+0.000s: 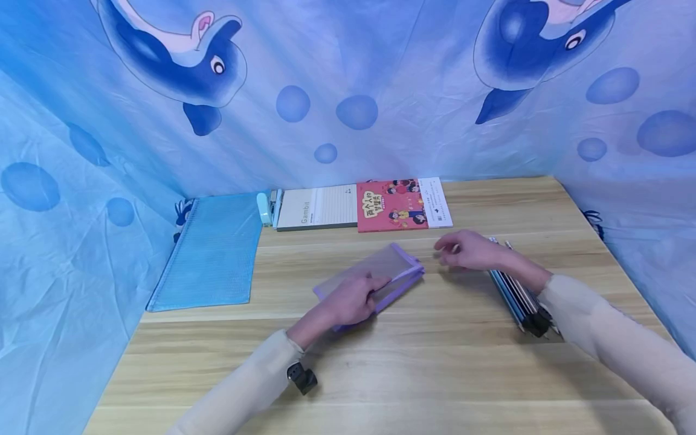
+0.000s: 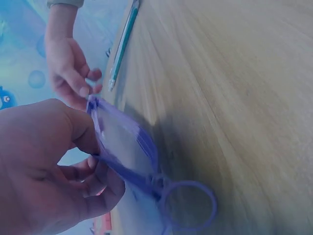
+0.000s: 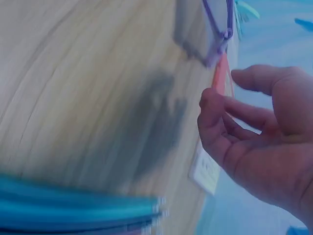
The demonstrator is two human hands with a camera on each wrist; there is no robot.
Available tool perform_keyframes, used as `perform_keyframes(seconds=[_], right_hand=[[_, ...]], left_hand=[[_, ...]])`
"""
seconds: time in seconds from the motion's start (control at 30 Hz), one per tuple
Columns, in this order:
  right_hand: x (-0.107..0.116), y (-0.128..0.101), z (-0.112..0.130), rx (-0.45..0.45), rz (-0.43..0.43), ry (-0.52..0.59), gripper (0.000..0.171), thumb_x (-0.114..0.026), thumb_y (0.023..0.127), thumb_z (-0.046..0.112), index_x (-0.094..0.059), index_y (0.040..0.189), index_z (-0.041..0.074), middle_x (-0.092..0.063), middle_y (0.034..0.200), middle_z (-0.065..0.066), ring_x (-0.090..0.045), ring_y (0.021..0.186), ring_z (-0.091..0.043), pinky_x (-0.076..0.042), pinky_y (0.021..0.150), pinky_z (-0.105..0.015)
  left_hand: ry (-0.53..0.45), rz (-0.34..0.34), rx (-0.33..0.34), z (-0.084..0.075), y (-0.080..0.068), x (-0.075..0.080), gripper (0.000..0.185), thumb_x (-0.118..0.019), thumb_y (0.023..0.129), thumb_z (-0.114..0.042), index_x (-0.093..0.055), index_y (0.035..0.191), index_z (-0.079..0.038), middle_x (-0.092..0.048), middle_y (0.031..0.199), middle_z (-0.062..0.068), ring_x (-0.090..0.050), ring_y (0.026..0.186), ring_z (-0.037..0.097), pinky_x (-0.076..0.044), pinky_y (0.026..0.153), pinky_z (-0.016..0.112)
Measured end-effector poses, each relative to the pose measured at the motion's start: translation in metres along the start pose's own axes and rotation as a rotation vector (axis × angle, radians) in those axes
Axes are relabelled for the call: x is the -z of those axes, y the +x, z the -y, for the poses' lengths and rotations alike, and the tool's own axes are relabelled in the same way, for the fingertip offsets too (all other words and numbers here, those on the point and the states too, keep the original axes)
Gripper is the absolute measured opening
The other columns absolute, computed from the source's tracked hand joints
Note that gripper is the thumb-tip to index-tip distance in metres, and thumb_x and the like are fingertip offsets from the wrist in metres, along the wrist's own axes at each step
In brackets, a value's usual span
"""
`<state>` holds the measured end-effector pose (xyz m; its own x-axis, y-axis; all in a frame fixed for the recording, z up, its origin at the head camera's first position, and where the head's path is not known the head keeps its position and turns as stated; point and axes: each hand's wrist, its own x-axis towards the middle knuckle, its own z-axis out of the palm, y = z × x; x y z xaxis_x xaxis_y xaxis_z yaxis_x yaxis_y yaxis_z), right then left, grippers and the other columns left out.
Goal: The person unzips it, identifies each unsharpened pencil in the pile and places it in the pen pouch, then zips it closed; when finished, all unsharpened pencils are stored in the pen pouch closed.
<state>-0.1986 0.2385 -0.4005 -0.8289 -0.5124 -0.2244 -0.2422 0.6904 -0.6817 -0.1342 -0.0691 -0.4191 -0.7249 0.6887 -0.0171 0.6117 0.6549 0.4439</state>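
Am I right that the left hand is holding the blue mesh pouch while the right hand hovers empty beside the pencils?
Not quite: the left hand holds the purple mesh pouch, as the head view shows. The blue mesh pouch lies untouched at the left. The right hand is indeed empty beside the pencils.

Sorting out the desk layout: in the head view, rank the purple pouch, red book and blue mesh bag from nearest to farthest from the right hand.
1. purple pouch, just beside the right hand
2. red book, behind, at the desk's back edge
3. blue mesh bag, far left
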Motion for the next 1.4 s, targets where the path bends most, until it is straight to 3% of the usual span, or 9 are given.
perform_keyframes(seconds=[0.13,0.27,0.6,1.0,1.4], right_hand=[[0.014,-0.018,-0.011,-0.062,-0.051,-0.01,0.032,-0.061,0.094,0.007,-0.061,0.12,-0.012,-0.064,0.078,-0.012,-0.058,0.06,-0.024,-0.049,0.052,-0.033],[0.023,-0.036,-0.023,-0.107,-0.077,-0.018,0.028,-0.06,0.094,0.006,-0.061,0.114,-0.013,-0.061,0.065,-0.008,-0.056,0.051,-0.021,-0.049,0.045,-0.035],[0.026,-0.065,-0.044,-0.218,-0.082,-0.001,0.016,-0.062,0.092,0.006,-0.062,0.101,-0.007,-0.061,0.063,-0.003,-0.063,0.052,-0.02,-0.049,0.044,-0.034],[0.022,-0.07,-0.046,-0.268,-0.081,-0.015,0.017,-0.063,0.09,0.003,-0.059,0.102,-0.009,-0.06,0.06,-0.004,-0.064,0.051,-0.019,-0.05,0.045,-0.035],[0.015,-0.068,-0.047,-0.284,-0.126,-0.065,0.017,-0.061,0.087,0.001,-0.059,0.1,-0.009,-0.059,0.056,-0.004,-0.061,0.05,-0.017,-0.048,0.044,-0.033]], left_hand=[[-0.017,-0.02,0.036,0.001,-0.004,0.002,0.063,-0.063,0.081,0.002,-0.053,0.143,-0.001,-0.059,0.099,0.011,-0.051,0.078,0.016,-0.048,0.066,0.025],[-0.041,-0.056,0.086,0.002,-0.008,0.005,0.066,-0.063,0.08,0.001,-0.05,0.145,0.001,-0.056,0.1,0.012,-0.051,0.078,0.016,-0.049,0.066,0.027],[-0.156,-0.098,0.159,0.006,-0.014,0.011,0.072,-0.062,0.077,0.003,-0.045,0.147,0.004,-0.056,0.107,0.016,-0.052,0.081,0.019,-0.051,0.064,0.027],[-0.134,-0.115,0.145,0.008,-0.014,0.011,0.07,-0.06,0.076,0.002,-0.048,0.145,0.004,-0.056,0.099,0.011,-0.051,0.082,0.019,-0.05,0.066,0.03],[-0.146,-0.125,0.146,0.009,-0.015,0.011,0.071,-0.06,0.075,0.001,-0.048,0.145,0.004,-0.054,0.092,0.008,-0.05,0.078,0.018,-0.049,0.061,0.028]])
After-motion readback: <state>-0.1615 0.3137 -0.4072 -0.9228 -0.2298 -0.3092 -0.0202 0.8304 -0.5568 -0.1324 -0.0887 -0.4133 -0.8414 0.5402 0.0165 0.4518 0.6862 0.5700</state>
